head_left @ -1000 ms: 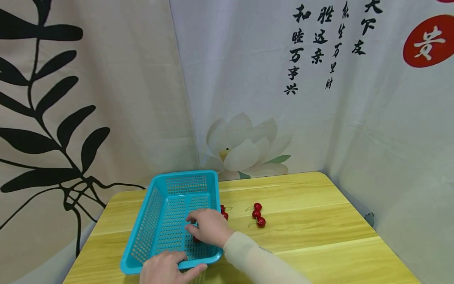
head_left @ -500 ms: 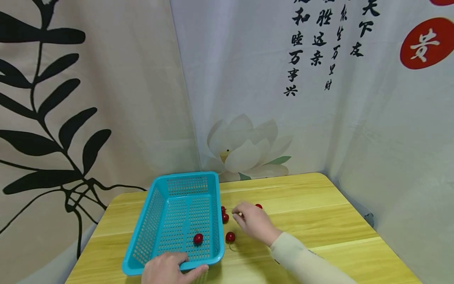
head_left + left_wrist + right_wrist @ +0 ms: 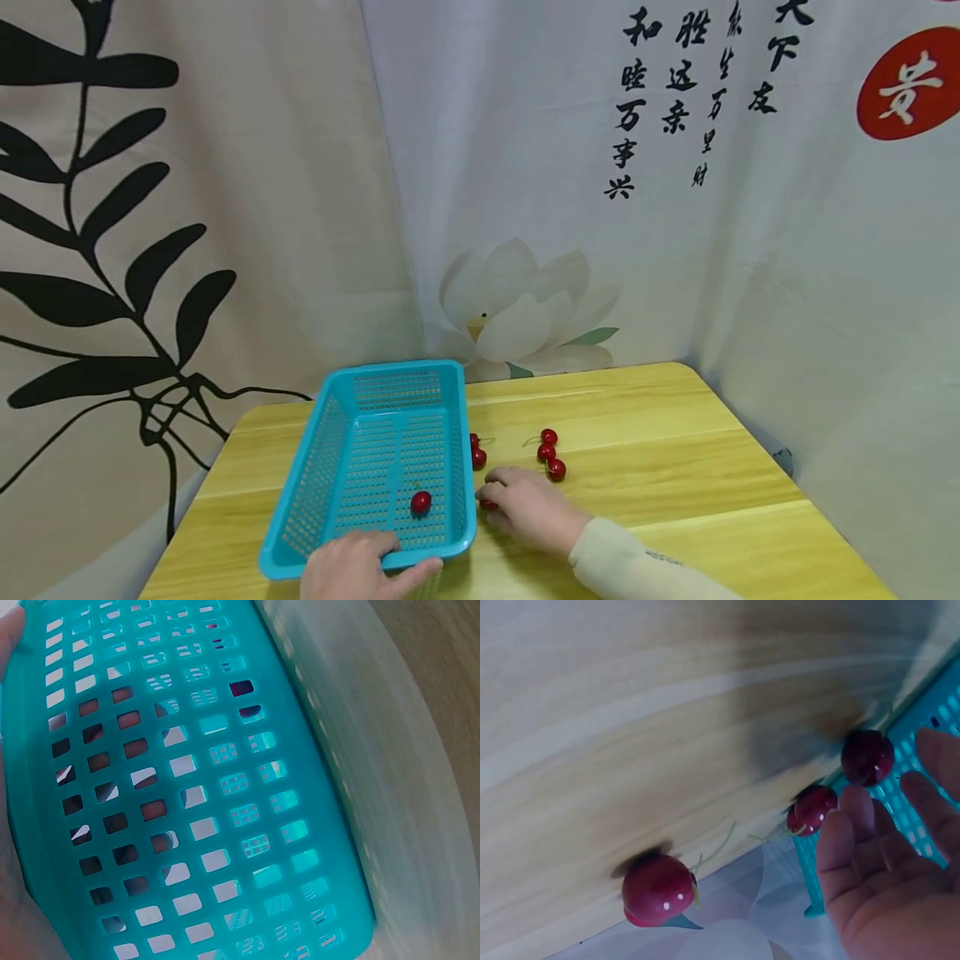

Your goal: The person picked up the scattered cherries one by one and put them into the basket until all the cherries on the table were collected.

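Note:
A blue plastic basket (image 3: 390, 467) with slotted walls stands on the table, one cherry (image 3: 421, 503) lying inside. My left hand (image 3: 352, 567) grips its near rim; through the slots of the basket wall (image 3: 187, 780) in the left wrist view, fingers show on the other side. Just outside the basket's right side, my right hand (image 3: 528, 510) reaches over a cherry (image 3: 489, 505), partly covered by the fingers. The right wrist view shows that hand (image 3: 892, 877) with fingers spread and gently bent, fingertips close to a cherry (image 3: 867, 757).
Two cherries (image 3: 478, 458) lie against the basket's right side, farther back. To their right, three more cherries (image 3: 546, 452) sit in a short row with thin green stems. The wooden table (image 3: 675, 467) ends at a printed cloth backdrop (image 3: 525, 167).
My right hand has come out of the basket, leaving a cherry there, passed over the cherries on the right, then moved back toward the basket's near right side. The left hand stays at the rim.

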`<state>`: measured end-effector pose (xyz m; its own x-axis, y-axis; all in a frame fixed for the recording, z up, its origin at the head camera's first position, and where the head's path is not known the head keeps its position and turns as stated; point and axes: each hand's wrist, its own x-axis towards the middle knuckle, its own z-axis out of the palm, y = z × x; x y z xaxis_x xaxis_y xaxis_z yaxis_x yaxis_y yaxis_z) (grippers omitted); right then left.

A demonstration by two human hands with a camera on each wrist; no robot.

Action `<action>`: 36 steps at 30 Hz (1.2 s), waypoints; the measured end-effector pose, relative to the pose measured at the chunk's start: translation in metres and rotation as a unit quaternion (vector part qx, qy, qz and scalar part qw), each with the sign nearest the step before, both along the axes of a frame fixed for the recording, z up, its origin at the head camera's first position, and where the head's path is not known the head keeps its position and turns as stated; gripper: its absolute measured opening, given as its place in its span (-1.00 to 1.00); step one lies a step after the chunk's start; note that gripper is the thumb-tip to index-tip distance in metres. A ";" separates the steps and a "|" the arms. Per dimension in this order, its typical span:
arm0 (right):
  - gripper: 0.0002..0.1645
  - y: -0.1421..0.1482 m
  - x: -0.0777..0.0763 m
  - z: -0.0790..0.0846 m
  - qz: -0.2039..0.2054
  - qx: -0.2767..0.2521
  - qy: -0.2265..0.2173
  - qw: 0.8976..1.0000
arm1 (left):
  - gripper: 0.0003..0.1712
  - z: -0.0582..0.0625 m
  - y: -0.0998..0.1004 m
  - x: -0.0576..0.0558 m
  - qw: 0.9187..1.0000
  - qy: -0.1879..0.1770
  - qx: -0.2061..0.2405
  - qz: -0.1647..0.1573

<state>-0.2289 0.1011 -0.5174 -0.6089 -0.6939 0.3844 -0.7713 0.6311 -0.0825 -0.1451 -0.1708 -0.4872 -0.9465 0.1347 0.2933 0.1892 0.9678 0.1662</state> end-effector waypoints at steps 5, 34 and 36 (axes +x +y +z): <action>-0.81 0.002 -0.001 -0.009 -0.017 0.041 -0.030 0.999 | -0.19 -0.001 0.000 -0.001 1.000 0.005 0.004 -0.005; -0.65 -0.082 -0.005 0.083 0.040 -0.016 -0.027 0.999 | -0.20 -0.010 -0.002 -0.003 0.997 0.073 0.026 -0.021; -0.66 -0.087 -0.004 0.074 0.046 0.013 -0.044 0.998 | -0.19 -0.009 -0.001 -0.002 0.997 0.067 0.023 -0.016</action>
<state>-0.2331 0.0146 -0.4434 -0.5722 -0.7580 0.3130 -0.8169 0.5604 -0.1363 -0.1472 -0.1720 -0.4961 -0.8937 0.1473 0.4238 0.2435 0.9526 0.1822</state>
